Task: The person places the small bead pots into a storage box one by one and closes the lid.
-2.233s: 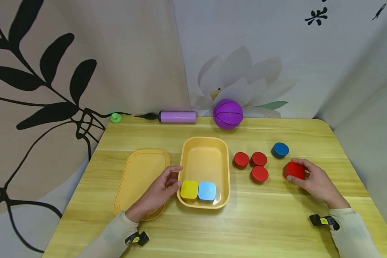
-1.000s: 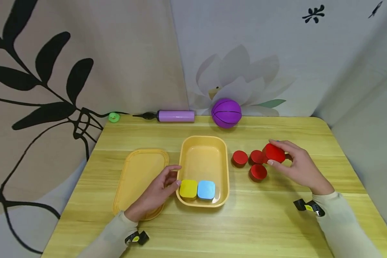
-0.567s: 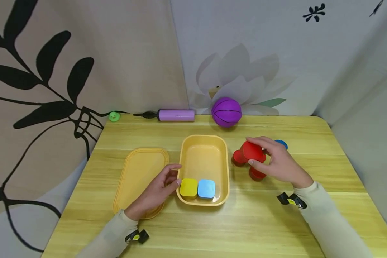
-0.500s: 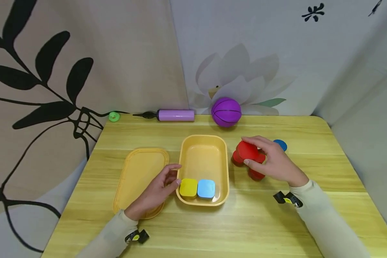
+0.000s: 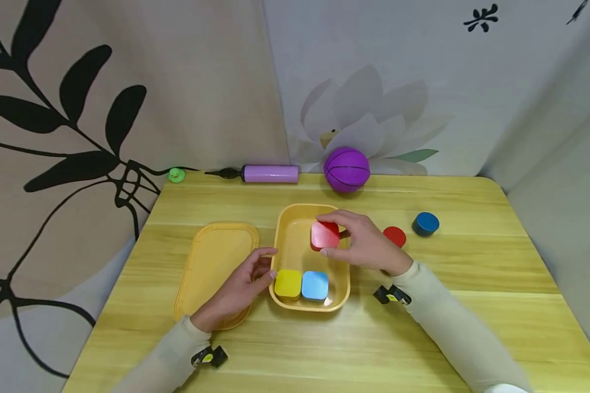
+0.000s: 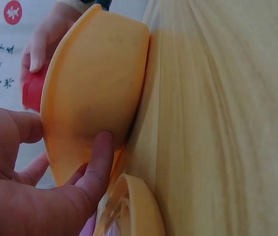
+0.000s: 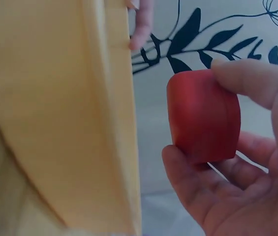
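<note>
My right hand (image 5: 369, 240) pinches a red rounded block (image 5: 324, 236) between thumb and fingers, over the far right part of the yellow-orange plastic box (image 5: 285, 229). In the right wrist view the block (image 7: 202, 115) is held at its edges, beside the box wall (image 7: 55, 98). My left hand (image 5: 241, 284) rests against the box's left side, thumb and a finger at the rim and another finger touching the outer wall (image 6: 94, 88). Inside, at the near end, a yellow block (image 5: 288, 284) and a light blue block (image 5: 315, 285) sit side by side.
A red round block (image 5: 395, 236) shows beyond my right forearm, which hides other red ones. A dark blue block (image 5: 425, 224) stands farther right. The box's lid (image 5: 216, 245) lies under my left hand. Behind are a purple ball (image 5: 346, 170), a purple pump (image 5: 270, 174) and a green toy (image 5: 176, 175).
My right hand has carried the red block leftward from the right of the table, past the other red blocks, to over the box. My left hand has stayed at the box's side.
</note>
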`<state>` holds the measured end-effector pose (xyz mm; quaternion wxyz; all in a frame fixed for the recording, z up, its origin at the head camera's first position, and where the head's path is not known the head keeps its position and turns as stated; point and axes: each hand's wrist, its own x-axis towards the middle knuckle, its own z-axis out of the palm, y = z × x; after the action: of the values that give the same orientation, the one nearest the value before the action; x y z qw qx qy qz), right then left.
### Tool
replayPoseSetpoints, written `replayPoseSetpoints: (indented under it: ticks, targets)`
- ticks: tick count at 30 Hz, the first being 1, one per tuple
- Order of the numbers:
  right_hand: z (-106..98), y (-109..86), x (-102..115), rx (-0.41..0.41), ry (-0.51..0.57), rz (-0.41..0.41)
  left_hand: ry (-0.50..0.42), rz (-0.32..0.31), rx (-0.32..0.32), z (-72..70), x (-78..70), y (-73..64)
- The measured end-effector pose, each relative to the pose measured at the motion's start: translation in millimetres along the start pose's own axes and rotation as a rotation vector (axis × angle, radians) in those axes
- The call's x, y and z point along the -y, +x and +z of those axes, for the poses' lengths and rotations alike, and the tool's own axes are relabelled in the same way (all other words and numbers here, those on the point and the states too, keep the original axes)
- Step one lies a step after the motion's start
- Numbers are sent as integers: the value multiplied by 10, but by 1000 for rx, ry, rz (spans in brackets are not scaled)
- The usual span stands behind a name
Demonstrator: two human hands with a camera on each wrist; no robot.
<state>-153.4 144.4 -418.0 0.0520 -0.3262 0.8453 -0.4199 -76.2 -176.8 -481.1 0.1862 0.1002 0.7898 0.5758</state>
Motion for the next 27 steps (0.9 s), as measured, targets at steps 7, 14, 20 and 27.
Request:
replayPoseSetpoints:
  ticks: [7,14,20,27]
  targets:
    - [331,217,-13,52,0,-16,-25,-16,6,2,11,24]
    - [570,296,-41,117,-92,-10,-23,-23,11,3,31,46]
    - [692,325,-55,152,-118,39,-21,-23,21,-4,31,42]
    - [797,383,-105,223,-96,77,-19,-21,18,-4,15,34]
